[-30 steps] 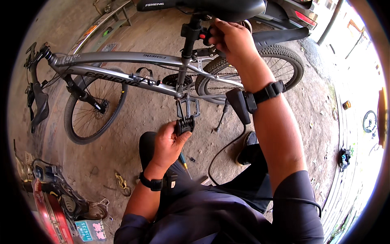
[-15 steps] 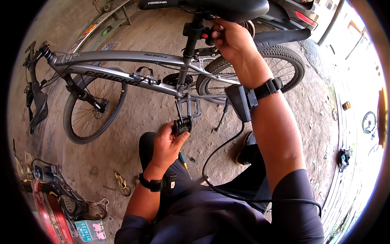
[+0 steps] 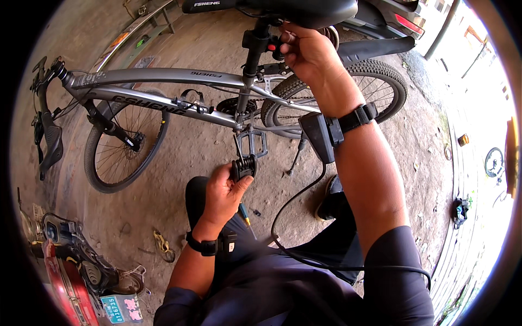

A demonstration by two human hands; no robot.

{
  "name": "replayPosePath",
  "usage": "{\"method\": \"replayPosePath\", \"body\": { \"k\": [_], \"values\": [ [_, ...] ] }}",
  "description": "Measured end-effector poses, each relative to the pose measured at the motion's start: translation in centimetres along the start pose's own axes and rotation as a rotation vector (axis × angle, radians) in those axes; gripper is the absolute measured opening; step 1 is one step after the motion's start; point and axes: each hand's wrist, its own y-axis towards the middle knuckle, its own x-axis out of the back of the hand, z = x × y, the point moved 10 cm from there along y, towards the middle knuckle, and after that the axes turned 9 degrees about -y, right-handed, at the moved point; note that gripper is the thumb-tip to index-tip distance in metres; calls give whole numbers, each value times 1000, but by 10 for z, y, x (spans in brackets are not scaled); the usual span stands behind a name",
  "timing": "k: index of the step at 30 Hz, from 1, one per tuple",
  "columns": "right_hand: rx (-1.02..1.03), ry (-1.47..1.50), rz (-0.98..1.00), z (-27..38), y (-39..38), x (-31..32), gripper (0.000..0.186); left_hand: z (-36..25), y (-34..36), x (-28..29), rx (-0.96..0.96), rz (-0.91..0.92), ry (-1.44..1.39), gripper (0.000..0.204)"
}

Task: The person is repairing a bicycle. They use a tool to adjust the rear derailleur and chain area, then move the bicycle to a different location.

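Observation:
My left hand point(image 3: 225, 193) is closed on a black folding multi-tool point(image 3: 244, 167), with a thin metal key sticking up from it toward the pedal point(image 3: 260, 144). My right hand point(image 3: 304, 51) is up at the seatpost point(image 3: 251, 57), just under the black saddle point(image 3: 304, 12), its fingers curled by a small black fitting with a red spot point(image 3: 271, 48); what they hold there is hidden. The silver bicycle point(image 3: 163, 73) stands side-on in front of me, handlebar to the left. A yellow-and-teal handled tool point(image 3: 246, 217) lies below my left hand.
A metal bench point(image 3: 122, 41) is at back left, a vehicle's rear point(image 3: 397, 27) at back right. A red object point(image 3: 70, 288), shoes point(image 3: 125, 280) and clutter sit at lower left, yellow strapping point(image 3: 163, 244) on the floor. Small items point(image 3: 460, 212) lie at the bright right edge.
My right forearm and its wrist device have shifted slightly left and up, its fingers still under the saddle. My left hand with the multi-tool has moved very slightly left from a second ago.

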Motion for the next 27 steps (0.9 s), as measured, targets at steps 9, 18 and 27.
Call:
{"method": "replayPosePath", "body": {
  "k": [9,18,27],
  "values": [
    [0,202,51,-1,9,-4,11,1,1,2,10,-17,13,23],
    [-5,295,73,-9,13,-12,17,13,-1,6,10,-13,80,25],
    [49,213,87,-12,9,-3,9,11,0,8,-6,-49,62,26]
  ]
}}
